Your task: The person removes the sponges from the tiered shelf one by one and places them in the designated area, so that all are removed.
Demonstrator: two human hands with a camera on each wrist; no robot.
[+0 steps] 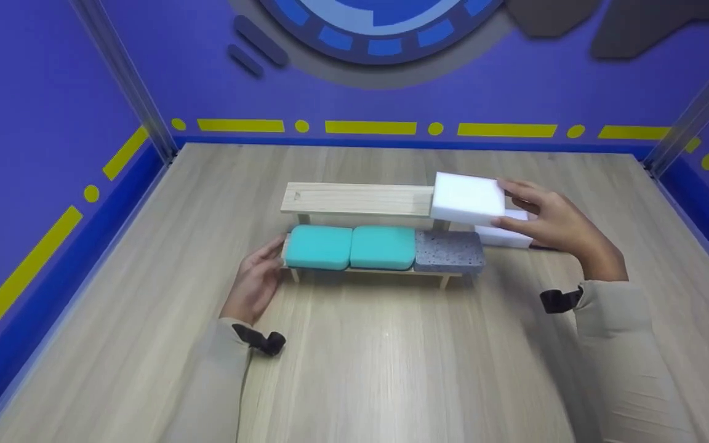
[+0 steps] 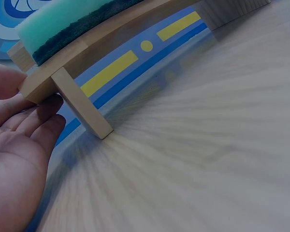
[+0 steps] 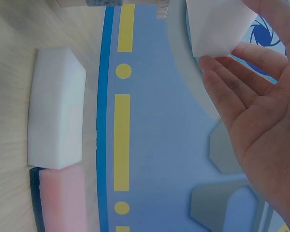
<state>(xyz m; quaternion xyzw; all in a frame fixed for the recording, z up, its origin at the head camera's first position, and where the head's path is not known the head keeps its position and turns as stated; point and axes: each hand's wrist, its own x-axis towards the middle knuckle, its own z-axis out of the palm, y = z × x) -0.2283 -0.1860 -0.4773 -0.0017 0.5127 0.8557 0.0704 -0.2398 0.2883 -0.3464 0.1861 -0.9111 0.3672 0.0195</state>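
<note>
A small two-tier wooden rack (image 1: 360,199) stands on the table. My left hand (image 1: 253,283) grips the left end of its lower tier, the thumb (image 2: 5,81) at the edge and the fingers curled beneath. On that tier lie two teal sponges (image 1: 319,247) and, to their right, a grey speckled block (image 1: 450,253), side by side. Between thumb and fingers, my right hand (image 1: 554,218) holds a white sponge block (image 1: 468,197) by its right side, at the right end of the upper tier. In the right wrist view the same white block shows at the top, pinched at its edge.
Behind the right hand, a second white block (image 3: 55,106) lies on the table, end to end with a pink sponge (image 3: 65,198) that has a dark layer. Blue panels (image 1: 354,104) with yellow marks wall in the table (image 1: 360,369) at the back and sides.
</note>
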